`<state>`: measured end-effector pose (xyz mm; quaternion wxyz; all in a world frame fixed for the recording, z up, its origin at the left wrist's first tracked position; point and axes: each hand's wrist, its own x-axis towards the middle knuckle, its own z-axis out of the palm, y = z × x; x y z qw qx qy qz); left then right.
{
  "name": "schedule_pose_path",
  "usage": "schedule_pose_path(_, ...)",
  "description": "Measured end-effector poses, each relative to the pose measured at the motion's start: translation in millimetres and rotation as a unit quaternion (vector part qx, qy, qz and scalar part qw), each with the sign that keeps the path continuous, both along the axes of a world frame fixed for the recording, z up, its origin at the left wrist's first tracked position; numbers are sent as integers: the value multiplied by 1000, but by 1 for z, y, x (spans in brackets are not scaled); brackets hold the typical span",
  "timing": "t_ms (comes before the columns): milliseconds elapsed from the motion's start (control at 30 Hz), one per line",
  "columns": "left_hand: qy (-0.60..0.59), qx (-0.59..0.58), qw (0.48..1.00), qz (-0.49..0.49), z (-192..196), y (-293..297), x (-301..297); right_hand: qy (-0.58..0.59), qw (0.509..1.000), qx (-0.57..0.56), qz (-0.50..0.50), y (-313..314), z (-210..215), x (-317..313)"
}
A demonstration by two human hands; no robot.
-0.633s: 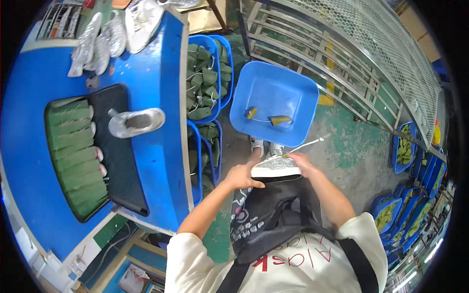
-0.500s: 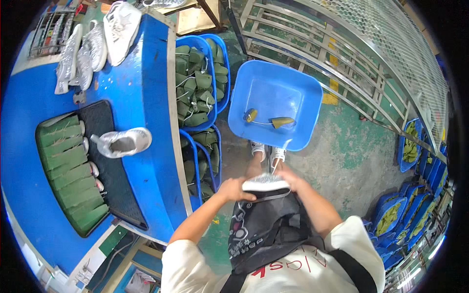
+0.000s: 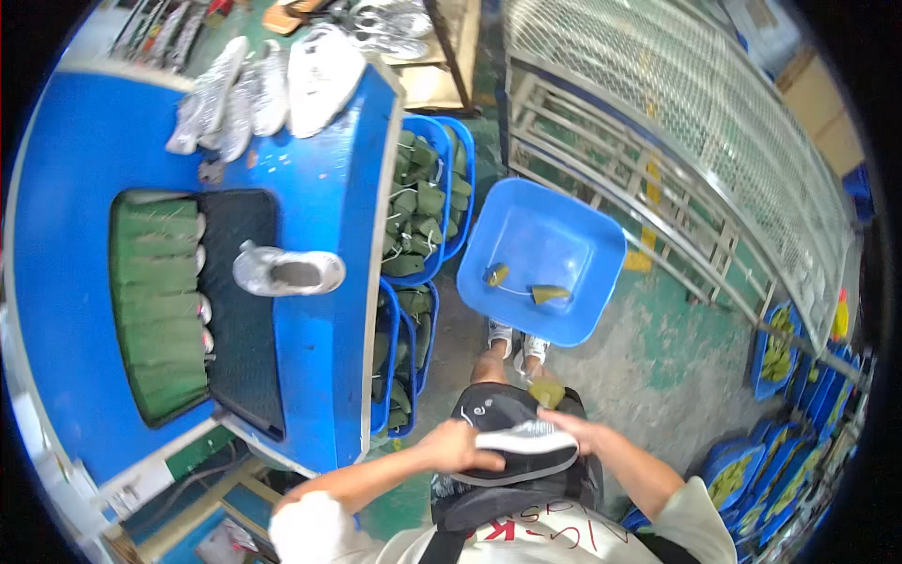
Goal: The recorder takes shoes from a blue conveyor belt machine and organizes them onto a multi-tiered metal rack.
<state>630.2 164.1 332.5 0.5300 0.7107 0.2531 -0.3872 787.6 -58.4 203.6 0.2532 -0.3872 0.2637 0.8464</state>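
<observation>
In front of my lap, a grey-and-white sneaker (image 3: 528, 440) lies across my hands with its white sole edge showing. My left hand (image 3: 458, 447) is closed round its left end, thumb along the near side. At the right end, my right hand (image 3: 578, 433) is closed on the sneaker. Just beyond its fingertips is a blurred olive-green piece (image 3: 545, 390); whether my fingers touch it I cannot tell. Past my feet stands a blue tub (image 3: 526, 211) holding two olive pieces (image 3: 551, 293) joined by a white cord.
At left, a blue machine (image 3: 324, 385) bears a single sneaker (image 3: 289, 273) beside an opening with green strips (image 3: 160, 301). More shoes (image 3: 324, 80) stand at its far end. Blue baskets (image 3: 442, 150) of green pieces line its side. A metal mesh rack (image 3: 648, 122) rises at right.
My view has shifted, so the machine and tub sit lower and further right. My hands still hold the sneaker, now nearer my body. The blurred olive piece has come into sight beside my right hand.
</observation>
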Motion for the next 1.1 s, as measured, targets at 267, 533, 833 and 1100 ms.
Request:
schedule_pose_path(267,-190,185,962,63,195,70,-4,-360,837,405,-75,97,213,68)
schedule_pose_path(533,-254,394,759,451,79,138,-178,-548,496,659,141,220,203,-9)
schedule_pose_path(833,18,575,374,728,-80,367,-349,-620,326,700,137,364,101,-113)
schedule_pose_path(1100,-254,453,477,709,-48,367,-447,-667,405,618,96,300,116,-106)
